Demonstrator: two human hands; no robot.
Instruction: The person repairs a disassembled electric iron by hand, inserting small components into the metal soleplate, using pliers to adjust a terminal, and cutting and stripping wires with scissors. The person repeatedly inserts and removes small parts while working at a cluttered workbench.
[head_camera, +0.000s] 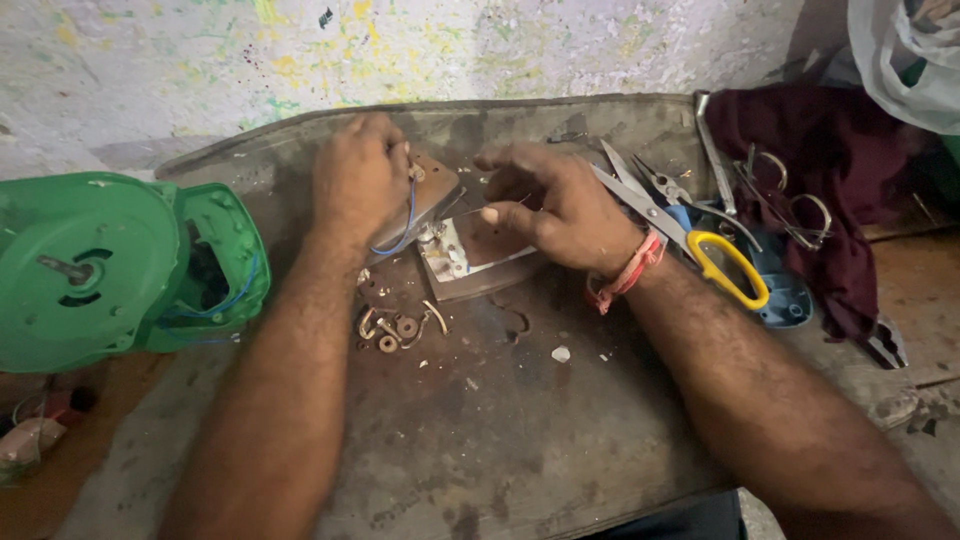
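Head view of work on a small electrical part at a worn tabletop (480, 440). The left hand (360, 175) is closed over one end of a flat metal plate (475, 255), pinning it near the back of the tabletop; a blue wire (408, 215) loops out from under its fingers. The right hand (560, 205) has thumb and forefinger pinched together just above the plate, apparently on a thin wire or pin too fine to make out; its other fingers are spread loosely. A red thread band (625, 275) circles the right wrist.

Judged from the pose, this is fine fitting at the plate's terminal. It would go best with the left hand holding the plate flat and unmoving, the blue wire kept slack and clear of the joint, and the right pinch working in small motions close to the terminal, so nothing slips.

Loose washers (395, 328) and small metal bits lie on the tabletop just in front of the plate, not in any dish. Scissors (700, 250) with a yellow handle lie to the right beside pliers (665, 185), other tools rest on a dark red cloth (830, 190).

The only container-like thing is the green housing (100, 265) at far left: its open cavity shows blue wiring and a central shaft. A blue base (785, 300) sits under the scissors; what it holds cannot be seen.
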